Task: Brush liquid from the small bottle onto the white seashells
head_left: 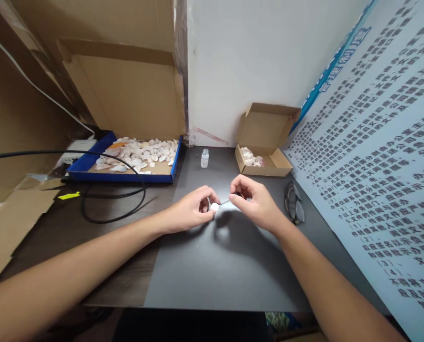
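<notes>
Over the dark grey mat, my left hand pinches a small white round piece between thumb and fingers. My right hand is closed on a thin applicator with a dark end partly hidden by the fingers. The applicator's thin tip points left and meets or nearly meets the white piece. Behind the hands, a small clear bottle with a white label stands upright without a cap.
A blue-edged tray of white shells sits at the back left, with a black cable looped before it. An open cardboard box holds shells at the back right. Glasses lie beside the printed sheet.
</notes>
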The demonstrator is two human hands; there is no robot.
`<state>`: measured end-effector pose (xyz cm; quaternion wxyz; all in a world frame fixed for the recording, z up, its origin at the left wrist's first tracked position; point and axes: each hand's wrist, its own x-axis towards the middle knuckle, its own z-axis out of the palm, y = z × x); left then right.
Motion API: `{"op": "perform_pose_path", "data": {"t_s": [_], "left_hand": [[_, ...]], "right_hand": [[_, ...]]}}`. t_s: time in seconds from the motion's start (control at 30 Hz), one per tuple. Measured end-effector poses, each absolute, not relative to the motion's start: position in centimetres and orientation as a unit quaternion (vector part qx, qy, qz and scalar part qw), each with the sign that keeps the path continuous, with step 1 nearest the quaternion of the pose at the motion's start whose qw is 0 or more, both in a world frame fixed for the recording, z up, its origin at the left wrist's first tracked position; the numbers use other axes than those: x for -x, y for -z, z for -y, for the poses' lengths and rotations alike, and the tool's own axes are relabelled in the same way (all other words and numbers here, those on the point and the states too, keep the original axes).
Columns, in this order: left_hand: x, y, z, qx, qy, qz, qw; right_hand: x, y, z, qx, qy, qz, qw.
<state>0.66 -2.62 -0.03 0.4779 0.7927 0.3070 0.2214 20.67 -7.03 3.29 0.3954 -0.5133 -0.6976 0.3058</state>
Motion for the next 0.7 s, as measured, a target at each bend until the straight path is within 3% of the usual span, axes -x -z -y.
{"op": "perform_pose_path", "data": {"t_s": [0.13, 0.47, 0.7], "left_hand": [[-0.53, 0.13, 2.69, -0.837, -0.223, -0.289, 0.407], [-0.52, 0.3, 2.94, -0.867, -0.186, -0.289, 0.36], [-0.52, 0.04, 3.24, -0.887, -0.168, -0.287, 0.321]], "right_hand": [[-20.76, -3.33, 7.01, 0.505, -0.322, 0.7, 0.389], [-20.82, -2.86, 6.79, 0.485, -0.38, 0.703, 0.354], [-21.05, -2.59, 6.53, 0.507, -0.357, 0.716, 0.32]]}}
